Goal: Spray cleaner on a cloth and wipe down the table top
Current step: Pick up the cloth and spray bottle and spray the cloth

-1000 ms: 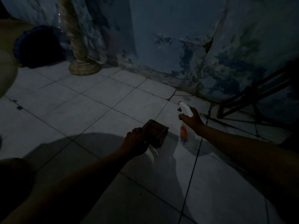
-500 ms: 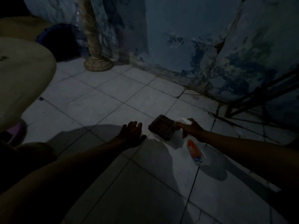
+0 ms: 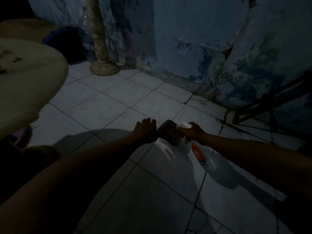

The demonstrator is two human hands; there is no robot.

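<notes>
A dark brown folded cloth (image 3: 168,134) is low over the tiled floor between my hands. My left hand (image 3: 145,130) is against the cloth's left edge with its back toward me; the dim light hides whether its fingers grip the cloth. My right hand (image 3: 194,132) grips the white trigger head of a clear spray bottle (image 3: 203,157) with an orange label. The nozzle is right at the cloth and the bottle's body slants down to the right. A round beige table top (image 3: 28,85) with dark specks fills the left side.
A carved pedestal (image 3: 103,67) stands at the peeling blue wall, with a dark blue object (image 3: 65,43) behind the table. A dark wooden frame (image 3: 270,102) leans at the right. Something pink (image 3: 25,135) lies under the table's edge. The room is very dim.
My left hand let go of the cloth, spread open to the left, and has now come back against its left edge. The bottle tipped from upright to slanted, nozzle at the cloth.
</notes>
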